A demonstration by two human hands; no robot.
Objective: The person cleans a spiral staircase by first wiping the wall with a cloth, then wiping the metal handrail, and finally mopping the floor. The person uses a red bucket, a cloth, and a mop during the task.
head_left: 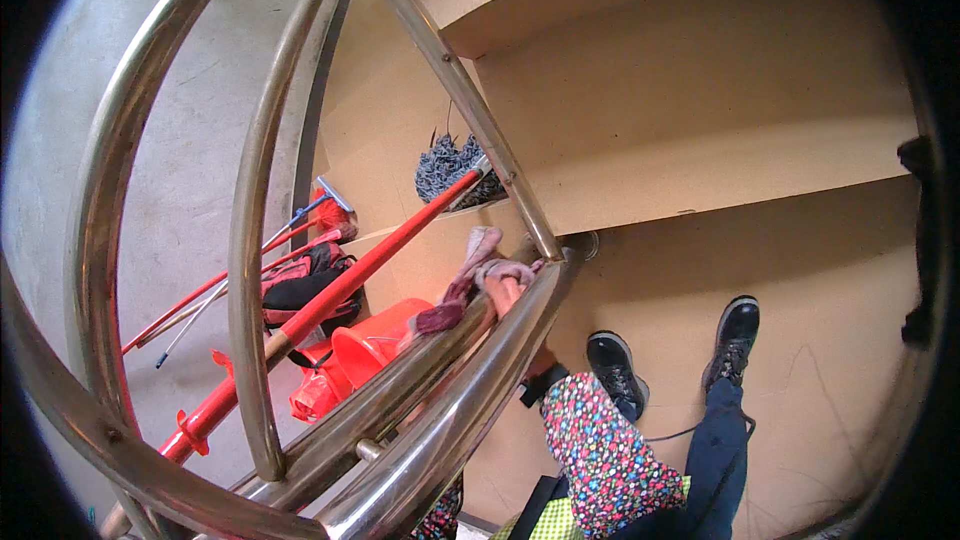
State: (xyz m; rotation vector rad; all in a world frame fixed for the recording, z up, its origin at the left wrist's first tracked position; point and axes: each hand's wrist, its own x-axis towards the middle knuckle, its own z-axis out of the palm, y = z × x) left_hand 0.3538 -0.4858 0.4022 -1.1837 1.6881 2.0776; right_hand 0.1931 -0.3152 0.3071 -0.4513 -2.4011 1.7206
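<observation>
My right hand (504, 294) reaches under the upper tube of a metal handrail (472, 397) and grips a pink and maroon cloth (450, 300). The cloth lies around the lower tube (375, 405), near the rail's corner post; part of the hand is behind the metal. A floral sleeve (607, 457) and a dark wristband (544, 384) lead to this hand. My left hand is out of view; only a piece of floral sleeve (442, 514) shows below the rail.
A red-handled mop (337, 304) with a grey string head (446, 169) slants behind the rail. Beyond are red plastic buckets (382, 334), a black and red backpack (311, 281), a squeegee (335, 193) and several long handles. Tan steps (705, 127) have edges near my black shoes (735, 337).
</observation>
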